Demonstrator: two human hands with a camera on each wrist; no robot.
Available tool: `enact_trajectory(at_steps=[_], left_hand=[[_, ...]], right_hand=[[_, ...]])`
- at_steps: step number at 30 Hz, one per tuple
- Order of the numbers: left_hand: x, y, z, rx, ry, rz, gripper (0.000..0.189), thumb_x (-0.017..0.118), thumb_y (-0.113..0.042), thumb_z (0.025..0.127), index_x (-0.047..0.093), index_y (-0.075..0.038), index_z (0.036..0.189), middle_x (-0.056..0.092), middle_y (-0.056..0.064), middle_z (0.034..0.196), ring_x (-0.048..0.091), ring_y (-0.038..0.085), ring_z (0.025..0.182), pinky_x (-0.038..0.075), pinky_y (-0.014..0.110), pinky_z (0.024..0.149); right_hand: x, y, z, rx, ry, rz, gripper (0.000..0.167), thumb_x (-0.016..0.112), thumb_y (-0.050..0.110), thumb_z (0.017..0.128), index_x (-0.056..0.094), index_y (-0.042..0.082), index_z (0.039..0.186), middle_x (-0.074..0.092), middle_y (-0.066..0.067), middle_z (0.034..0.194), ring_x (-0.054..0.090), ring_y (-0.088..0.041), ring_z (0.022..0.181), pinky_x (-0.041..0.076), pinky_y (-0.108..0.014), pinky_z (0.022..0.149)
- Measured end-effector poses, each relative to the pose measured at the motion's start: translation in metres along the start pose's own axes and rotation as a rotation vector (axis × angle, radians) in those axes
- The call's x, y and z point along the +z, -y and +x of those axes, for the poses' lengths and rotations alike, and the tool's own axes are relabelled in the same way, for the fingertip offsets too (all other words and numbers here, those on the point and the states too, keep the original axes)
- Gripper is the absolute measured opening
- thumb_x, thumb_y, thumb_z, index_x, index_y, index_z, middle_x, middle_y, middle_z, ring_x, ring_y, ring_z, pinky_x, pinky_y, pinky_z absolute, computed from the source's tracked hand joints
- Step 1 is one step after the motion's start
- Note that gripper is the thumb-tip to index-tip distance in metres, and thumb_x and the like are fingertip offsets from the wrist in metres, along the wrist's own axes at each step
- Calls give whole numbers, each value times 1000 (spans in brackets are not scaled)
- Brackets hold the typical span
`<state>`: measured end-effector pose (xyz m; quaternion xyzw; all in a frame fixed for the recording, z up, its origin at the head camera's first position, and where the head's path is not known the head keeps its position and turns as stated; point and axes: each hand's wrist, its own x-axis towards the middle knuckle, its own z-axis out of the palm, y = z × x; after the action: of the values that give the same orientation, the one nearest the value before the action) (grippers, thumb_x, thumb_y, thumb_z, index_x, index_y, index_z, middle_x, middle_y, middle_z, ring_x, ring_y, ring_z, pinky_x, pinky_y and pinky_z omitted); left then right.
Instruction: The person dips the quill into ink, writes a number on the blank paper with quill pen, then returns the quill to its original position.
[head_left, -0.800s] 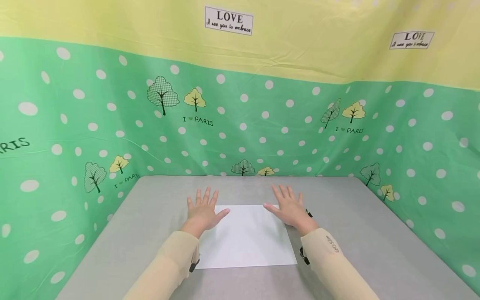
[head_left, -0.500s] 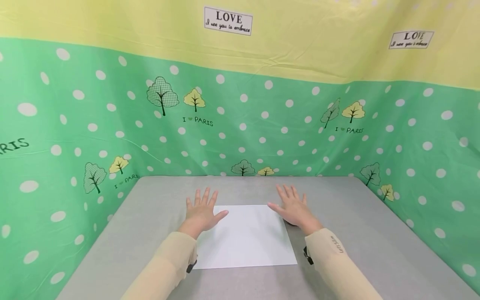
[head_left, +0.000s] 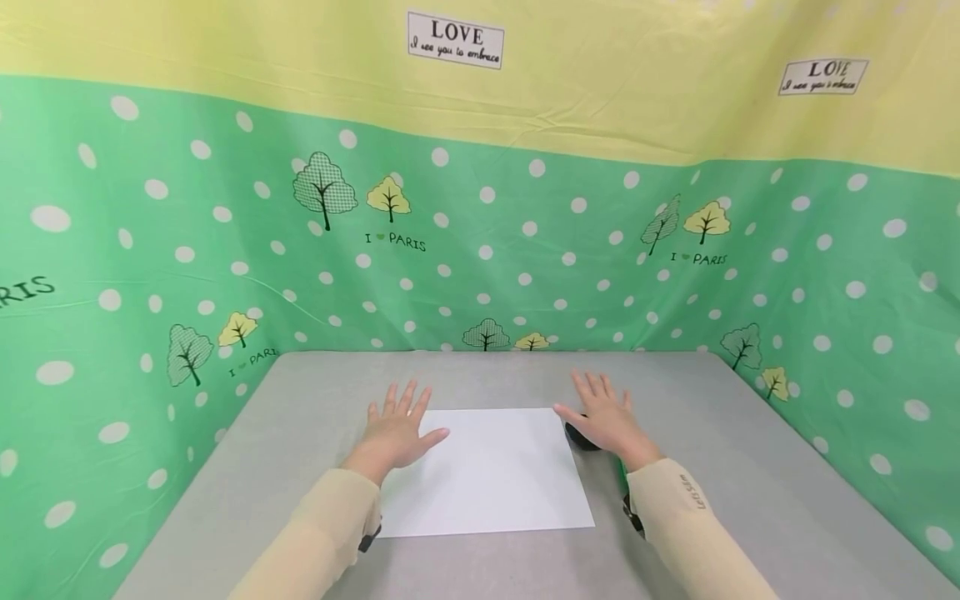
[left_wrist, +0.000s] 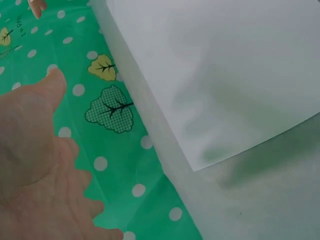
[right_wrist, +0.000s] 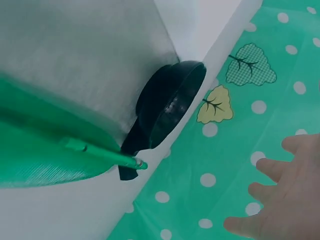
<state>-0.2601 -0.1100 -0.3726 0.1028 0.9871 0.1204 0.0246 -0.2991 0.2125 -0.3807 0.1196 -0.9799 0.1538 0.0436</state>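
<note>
A white sheet of paper (head_left: 483, 479) lies flat on the table. My left hand (head_left: 392, 437) is held over its left edge, palm down, fingers spread and holding nothing. Over on the right, my right hand (head_left: 611, 423) hovers by the paper's far right corner with its fingers straight. Partly hidden below that hand is a black round dish-like thing with a short handle (right_wrist: 167, 107). Beside it, in the right wrist view, are a slim green stick (right_wrist: 107, 156) and a broad green ribbed piece with a curved edge (right_wrist: 40, 155).
The grey table (head_left: 480, 562) is enclosed at the back and sides by a green and yellow cloth (head_left: 517, 217) with dots and trees. Dark wrist mounts show under the left cuff (head_left: 360, 500) and the right cuff (head_left: 667, 492).
Both hands have moved apart, the right one rightward and the left one slightly left. More of the black thing and a green sliver now show by my right hand. The paper stays put.
</note>
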Motion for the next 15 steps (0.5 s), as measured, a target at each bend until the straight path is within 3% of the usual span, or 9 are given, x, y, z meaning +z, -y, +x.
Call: enact_trajectory(at_steps=[5, 15], left_hand=[[0, 2, -4, -4, 14, 9, 76, 42, -54, 92, 19, -7, 147, 5, 18, 152, -3, 43, 135, 2, 62, 104], [1, 7, -8, 17, 15, 5, 76, 44, -53, 92, 21, -6, 146, 8, 19, 151, 0, 44, 135, 5, 62, 104]], right_hand=[[-1, -8, -2, 9, -5, -13, 83, 37, 63, 89, 16, 9, 148, 17, -23, 148, 6, -44, 134, 0, -69, 98], [-3, -19, -7, 30, 12, 23, 80, 39, 60, 91, 14, 9, 148, 18, -25, 147, 9, -47, 133, 6, -71, 97]])
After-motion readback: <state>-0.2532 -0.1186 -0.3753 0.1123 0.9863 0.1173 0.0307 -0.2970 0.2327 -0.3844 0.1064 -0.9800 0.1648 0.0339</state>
